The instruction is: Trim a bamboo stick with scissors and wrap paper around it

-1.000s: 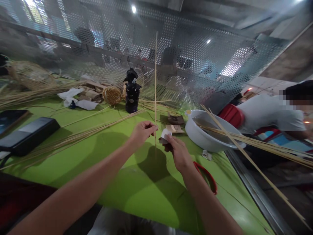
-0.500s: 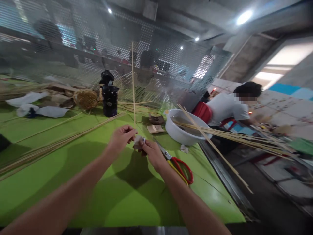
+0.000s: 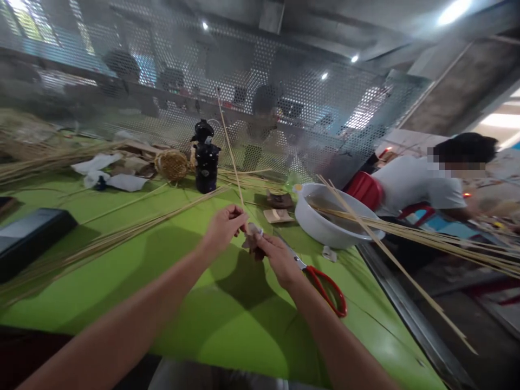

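Note:
Over the green table (image 3: 179,319), my left hand (image 3: 226,225) pinches a long thin cane strip (image 3: 231,142) near its lower end. The strip rises from my fingers, its tip leaning left. My right hand (image 3: 276,253) is closed on a small crumpled whitish piece, perhaps cloth or paper (image 3: 252,234), which meets the strip's lower end. Both hands nearly touch. Scissors with red handles (image 3: 331,290) lie beside my right wrist, their blades partly hidden behind it.
A white basin (image 3: 325,227) holds water and long strips (image 3: 426,238) jutting past the table's right edge. At the back stand a black bottle (image 3: 206,168) and a woven basket (image 3: 171,165). More strips (image 3: 122,233) and a dark box (image 3: 36,238) lie left. A person (image 3: 414,176) sits at right.
The view has swung left, so the things on the table appear farther right and the dark box shows more. The strip has tipped from nearly upright to leaning left. Both hands keep their hold.

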### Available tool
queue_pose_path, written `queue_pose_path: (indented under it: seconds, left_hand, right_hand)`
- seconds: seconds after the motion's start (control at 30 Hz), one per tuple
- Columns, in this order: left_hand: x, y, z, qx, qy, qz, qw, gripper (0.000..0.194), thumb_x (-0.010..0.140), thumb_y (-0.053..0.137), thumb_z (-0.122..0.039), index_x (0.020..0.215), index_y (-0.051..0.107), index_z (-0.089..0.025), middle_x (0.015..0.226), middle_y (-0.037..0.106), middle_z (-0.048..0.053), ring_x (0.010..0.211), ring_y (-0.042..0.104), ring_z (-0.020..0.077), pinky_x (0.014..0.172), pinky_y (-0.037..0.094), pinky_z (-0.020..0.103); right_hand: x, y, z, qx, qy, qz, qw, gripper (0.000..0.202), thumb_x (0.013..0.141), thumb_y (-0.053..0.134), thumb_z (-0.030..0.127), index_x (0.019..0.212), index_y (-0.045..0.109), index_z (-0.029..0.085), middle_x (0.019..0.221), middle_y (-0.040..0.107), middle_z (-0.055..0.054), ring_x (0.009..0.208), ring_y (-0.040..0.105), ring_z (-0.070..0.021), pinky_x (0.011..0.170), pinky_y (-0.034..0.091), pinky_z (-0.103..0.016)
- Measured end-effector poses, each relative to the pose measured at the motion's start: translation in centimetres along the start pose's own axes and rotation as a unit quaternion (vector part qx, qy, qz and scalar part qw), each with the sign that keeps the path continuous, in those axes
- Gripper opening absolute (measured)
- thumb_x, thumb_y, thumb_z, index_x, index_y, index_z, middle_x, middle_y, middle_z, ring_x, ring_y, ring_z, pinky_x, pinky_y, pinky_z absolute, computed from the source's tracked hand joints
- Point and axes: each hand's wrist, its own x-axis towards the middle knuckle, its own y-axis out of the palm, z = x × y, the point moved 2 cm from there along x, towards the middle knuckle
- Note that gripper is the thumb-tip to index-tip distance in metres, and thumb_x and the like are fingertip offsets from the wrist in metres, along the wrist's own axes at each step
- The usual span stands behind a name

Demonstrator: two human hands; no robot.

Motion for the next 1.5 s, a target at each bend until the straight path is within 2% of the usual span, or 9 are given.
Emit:
queue_pose_path:
  seconds: [0.23,0.37,0.57,0.7,0.93,1.1,1.3,1.4,1.5]
  left_hand:
    - [-0.2,-0.4,-0.2,0.039,0.009,-0.026,0.999,0.015,0.078,0.060,-0.029,0.072,0.052,-0.018,0.054,0.058,-0.003,0.046,0.048,0.0073,0.045,0.037,0.019]
    - [0.0,-0.2,0.1,0.023,0.007,-0.013,1.000,0.014,0.076,0.060,-0.028,0.073,0.050,-0.018,0.052,0.056,-0.004,0.044,0.047,0.0071,0.044,0.036,0.019]
    - [-0.1,-0.1,-0.1,0.034,0.007,-0.016,0.999,0.008,0.075,0.057,-0.023,0.077,0.052,-0.018,0.052,0.055,-0.005,0.043,0.047,0.0067,0.046,0.034,0.019]
    - [-0.4,0.0,-0.5,0.019,0.001,-0.020,1.000,0.008,0.073,0.058,-0.022,0.076,0.052,-0.018,0.052,0.052,-0.006,0.045,0.048,0.0074,0.047,0.036,0.020]
    - [-0.4,0.5,0.0,0.045,0.022,0.046,0.998,0.016,0.080,0.059,-0.033,0.077,0.056,-0.017,0.066,0.054,-0.003,0.056,0.049,0.0085,0.053,0.039,0.020]
    - [-0.7,0.9,0.3,0.070,0.027,0.095,0.993,0.021,0.085,0.055,-0.040,0.082,0.056,-0.019,0.070,0.053,-0.003,0.058,0.048,0.0090,0.054,0.039,0.020]
    - [-0.5,0.9,0.8,0.144,0.102,0.067,0.982,0.012,0.084,0.055,-0.030,0.081,0.056,-0.018,0.073,0.056,-0.002,0.068,0.052,0.0112,0.064,0.042,0.022]
    - [0.0,0.4,1.0,0.146,0.097,0.040,0.984,0.011,0.083,0.054,-0.029,0.080,0.056,-0.018,0.076,0.058,0.000,0.071,0.055,0.0123,0.067,0.043,0.023]
    - [0.4,-0.2,0.9,0.116,0.075,0.010,0.990,0.012,0.081,0.056,-0.030,0.081,0.056,-0.017,0.077,0.059,0.001,0.070,0.055,0.0125,0.066,0.043,0.024]
  right_hand:
    - [-0.2,-0.1,0.4,-0.021,-0.009,-0.024,0.999,0.044,0.080,0.059,0.058,0.068,0.065,0.016,0.060,0.054,-0.001,0.056,0.043,-0.0127,0.055,0.033,-0.027]
    - [-0.2,0.0,0.4,-0.028,-0.012,-0.005,1.000,0.045,0.081,0.058,0.059,0.067,0.065,0.016,0.059,0.052,-0.001,0.056,0.042,-0.0128,0.055,0.034,-0.027]
    - [0.0,-0.2,0.2,-0.017,-0.003,-0.030,0.999,0.045,0.078,0.060,0.060,0.071,0.068,0.016,0.063,0.057,-0.002,0.056,0.043,-0.0129,0.055,0.035,-0.028]
    - [0.0,0.0,-0.1,-0.005,-0.001,-0.006,1.000,0.044,0.079,0.061,0.058,0.069,0.067,0.016,0.061,0.055,-0.001,0.056,0.043,-0.0123,0.055,0.032,-0.027]
    - [0.0,0.1,-0.2,0.000,0.014,0.006,1.000,0.041,0.076,0.064,0.056,0.070,0.068,0.016,0.063,0.059,-0.001,0.057,0.044,-0.0128,0.055,0.033,-0.027]
    - [0.2,0.0,-0.4,-0.001,0.007,-0.006,1.000,0.045,0.074,0.064,0.061,0.062,0.057,0.018,0.057,0.054,0.000,0.053,0.044,-0.0127,0.052,0.033,-0.027]
    - [1.0,-0.3,-1.7,-0.035,-0.011,-0.006,0.999,0.046,0.082,0.055,0.061,0.070,0.060,0.017,0.059,0.055,0.000,0.050,0.045,-0.0115,0.049,0.031,-0.025]
    - [0.9,-0.6,-0.5,-0.120,-0.023,-0.029,0.992,0.046,0.084,0.053,0.060,0.067,0.061,0.018,0.058,0.057,0.000,0.050,0.047,-0.0126,0.050,0.032,-0.026]
    - [-1.5,-0.9,3.6,-0.149,-0.108,-0.111,0.977,0.037,0.084,0.056,0.055,0.073,0.065,0.021,0.070,0.063,-0.003,0.063,0.055,-0.0175,0.059,0.040,-0.031]
